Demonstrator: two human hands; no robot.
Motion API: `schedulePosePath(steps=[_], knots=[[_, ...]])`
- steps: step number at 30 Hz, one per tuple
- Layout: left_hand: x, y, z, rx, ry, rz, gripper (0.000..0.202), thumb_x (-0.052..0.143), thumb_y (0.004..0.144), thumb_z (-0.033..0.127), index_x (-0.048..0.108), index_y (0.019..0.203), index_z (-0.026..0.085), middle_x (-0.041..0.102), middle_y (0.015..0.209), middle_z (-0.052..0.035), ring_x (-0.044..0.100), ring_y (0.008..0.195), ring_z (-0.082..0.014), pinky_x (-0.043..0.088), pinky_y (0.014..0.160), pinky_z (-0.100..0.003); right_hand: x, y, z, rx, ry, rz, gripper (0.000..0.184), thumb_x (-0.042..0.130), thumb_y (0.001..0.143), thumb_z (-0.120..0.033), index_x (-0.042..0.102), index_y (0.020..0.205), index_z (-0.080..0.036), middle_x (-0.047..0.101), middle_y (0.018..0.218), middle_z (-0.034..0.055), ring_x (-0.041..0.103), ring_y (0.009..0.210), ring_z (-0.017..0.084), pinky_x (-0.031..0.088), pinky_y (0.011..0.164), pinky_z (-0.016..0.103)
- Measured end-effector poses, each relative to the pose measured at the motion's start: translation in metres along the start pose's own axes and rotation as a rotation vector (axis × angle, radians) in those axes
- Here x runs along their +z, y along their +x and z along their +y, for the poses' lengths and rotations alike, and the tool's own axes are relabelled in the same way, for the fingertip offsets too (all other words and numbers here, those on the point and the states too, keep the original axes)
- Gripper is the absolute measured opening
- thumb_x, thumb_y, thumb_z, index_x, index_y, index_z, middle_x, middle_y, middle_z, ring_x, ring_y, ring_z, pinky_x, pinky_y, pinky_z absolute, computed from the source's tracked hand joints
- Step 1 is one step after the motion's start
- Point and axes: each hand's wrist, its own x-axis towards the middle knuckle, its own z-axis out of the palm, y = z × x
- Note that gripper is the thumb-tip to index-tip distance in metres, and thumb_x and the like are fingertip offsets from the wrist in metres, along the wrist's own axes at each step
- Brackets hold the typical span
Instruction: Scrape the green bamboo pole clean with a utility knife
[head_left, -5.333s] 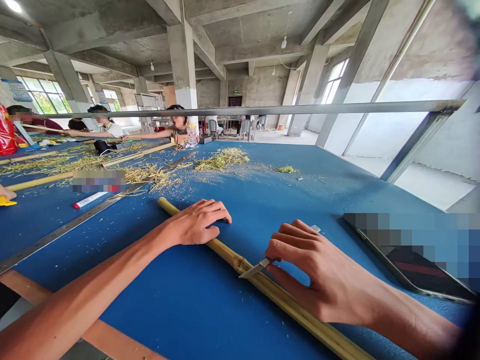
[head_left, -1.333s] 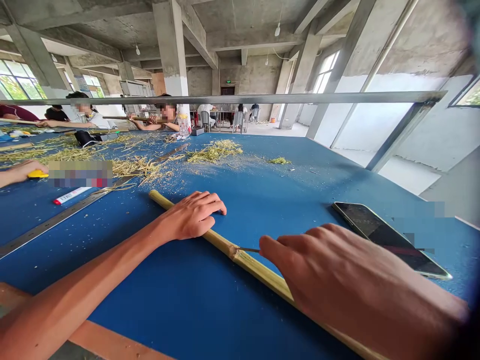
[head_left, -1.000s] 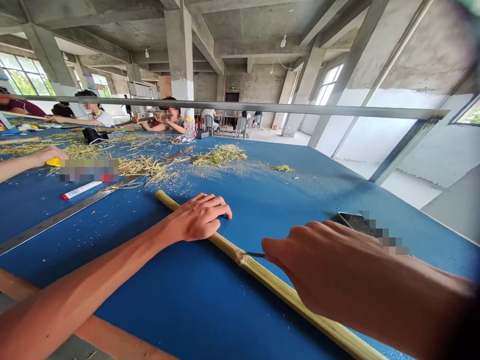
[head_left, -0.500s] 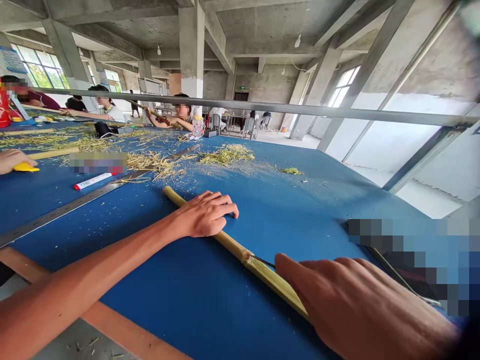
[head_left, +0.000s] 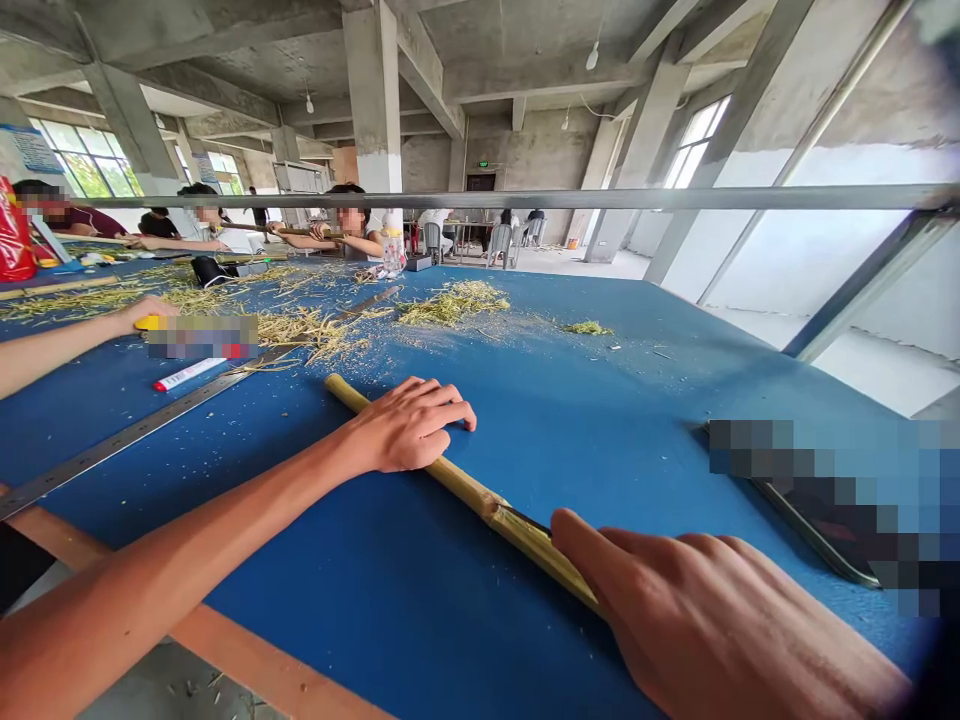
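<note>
A long yellow-green bamboo stalk (head_left: 466,490) lies slantwise on the blue table (head_left: 615,420). My left hand (head_left: 409,425) rests on the stalk's far part and presses it down, fingers curled over it. My right hand (head_left: 712,610) is closed near the lower right, seen from the back. It grips a small knife whose dark blade (head_left: 529,521) lies flat along the stalk just past a node. Only the blade's tip shows beyond my fingers.
A long metal ruler (head_left: 142,425) and a red-and-white marker (head_left: 187,374) lie at left, amid bamboo shavings (head_left: 450,300). A phone (head_left: 814,525) lies at right. Another person's hand (head_left: 146,312) holds something yellow at far left. Other people sit along the far edge.
My right hand with the knife has drawn back along the stalk toward me, and the blade now lies lower on the stalk. My left hand has stayed put.
</note>
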Motion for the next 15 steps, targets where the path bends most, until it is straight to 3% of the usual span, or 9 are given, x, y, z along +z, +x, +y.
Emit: schedulePosePath(steps=[3,15], knots=[[0.0,0.0,-0.001,0.003,-0.013,0.007,0.037,0.04,0.086,0.012,0.061,0.113,0.027,0.061,0.118,-0.0013,0.055,0.104,-0.021,0.034,0.1,-0.037,-0.007,0.007,-0.001,-0.067,0.049,-0.012,0.041,0.044,0.072,-0.004,0.05,0.104,-0.029,0.061,0.063,-0.0073,0.058,0.043,0.019,0.031,0.045,0.038],[0.0,-0.001,-0.001,-0.002,-0.028,0.031,0.037,0.041,0.086,0.011,0.062,0.112,0.027,0.061,0.117,0.0,0.055,0.102,-0.0199,0.033,0.101,-0.037,-0.018,0.01,0.004,0.009,0.09,-0.103,0.037,0.045,0.067,-0.002,0.038,0.089,-0.03,0.059,0.057,-0.0104,0.058,0.039,0.023,0.015,0.044,0.038]])
